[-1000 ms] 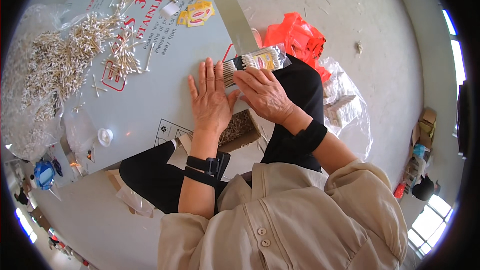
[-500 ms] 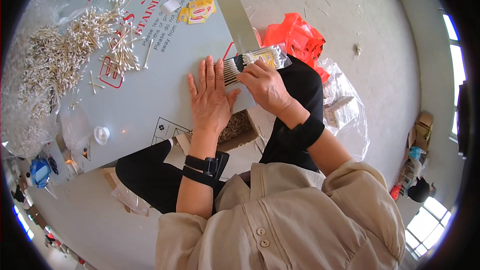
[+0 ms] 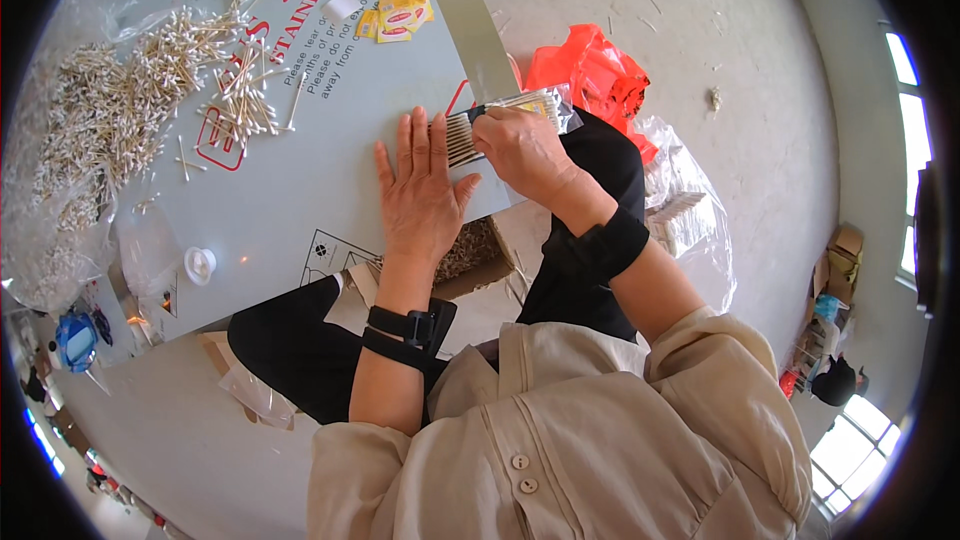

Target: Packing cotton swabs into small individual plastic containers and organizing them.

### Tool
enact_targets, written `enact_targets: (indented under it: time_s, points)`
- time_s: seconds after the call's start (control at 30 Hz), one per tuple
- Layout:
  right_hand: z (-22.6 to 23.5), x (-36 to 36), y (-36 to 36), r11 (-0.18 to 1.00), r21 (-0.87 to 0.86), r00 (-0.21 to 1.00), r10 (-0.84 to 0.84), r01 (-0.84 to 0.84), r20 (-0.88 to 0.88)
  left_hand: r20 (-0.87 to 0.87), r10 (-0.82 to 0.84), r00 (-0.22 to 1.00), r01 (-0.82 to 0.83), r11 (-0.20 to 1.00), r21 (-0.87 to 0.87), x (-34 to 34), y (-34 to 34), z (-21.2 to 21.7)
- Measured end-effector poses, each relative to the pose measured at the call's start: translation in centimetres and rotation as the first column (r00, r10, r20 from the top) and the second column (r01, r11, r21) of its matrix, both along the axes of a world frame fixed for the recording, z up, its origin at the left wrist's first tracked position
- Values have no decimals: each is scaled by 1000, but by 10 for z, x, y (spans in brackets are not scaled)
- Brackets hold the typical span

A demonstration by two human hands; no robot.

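My left hand (image 3: 417,190) lies flat on the grey table, fingers stretched out. Beside its index finger is a neat row of cotton swabs (image 3: 459,142), partly covered by the fingers. My right hand (image 3: 527,152) is closed, its fingers curled down at the right end of that row; what they grip is hidden beneath them. A dark strip (image 3: 478,112) shows just past its knuckles. Beyond this hand, at the table edge, a clear packet (image 3: 560,107) with a yellow label sticks out.
A large heap of loose cotton swabs (image 3: 130,100) covers the table's left. Yellow cards (image 3: 398,15) lie at the far side. A small white round piece (image 3: 200,265) sits near the front. Below are an open cardboard box (image 3: 480,275), a red bag (image 3: 592,75) and a clear bag (image 3: 690,210).
My right hand has shifted slightly left and away from me, now covering more of the dark strip and packet. My left hand stays flat in nearly the same place.
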State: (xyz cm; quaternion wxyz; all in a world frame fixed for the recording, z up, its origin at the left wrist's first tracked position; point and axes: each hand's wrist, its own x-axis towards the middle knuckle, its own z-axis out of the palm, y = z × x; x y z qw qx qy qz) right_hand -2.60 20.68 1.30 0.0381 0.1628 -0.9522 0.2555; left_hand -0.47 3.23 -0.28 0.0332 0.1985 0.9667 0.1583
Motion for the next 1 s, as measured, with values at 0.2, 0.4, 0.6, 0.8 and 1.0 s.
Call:
enact_targets:
  time_s: [0.2,0.4,0.6,0.8,1.0]
  points:
    - [8,-1,5,993,-103,996,63,-55,70,-18,9,1000,-9,1000,13,0,-2,-1]
    - [4,-1,7,991,26,991,134,-133,-16,-30,4,1000,-4,1000,14,0,-1,-2]
    - [6,-8,1,996,-91,997,-7,14,76,-18,-1,1000,1,1000,21,0,0,-1]
    - [22,-25,-15,974,215,942,-140,75,305,-15,-3,1000,4,999,33,0,0,1]
    - [23,-19,10,980,-193,999,-47,47,1,-4,14,1000,-13,999,40,1,-2,1]
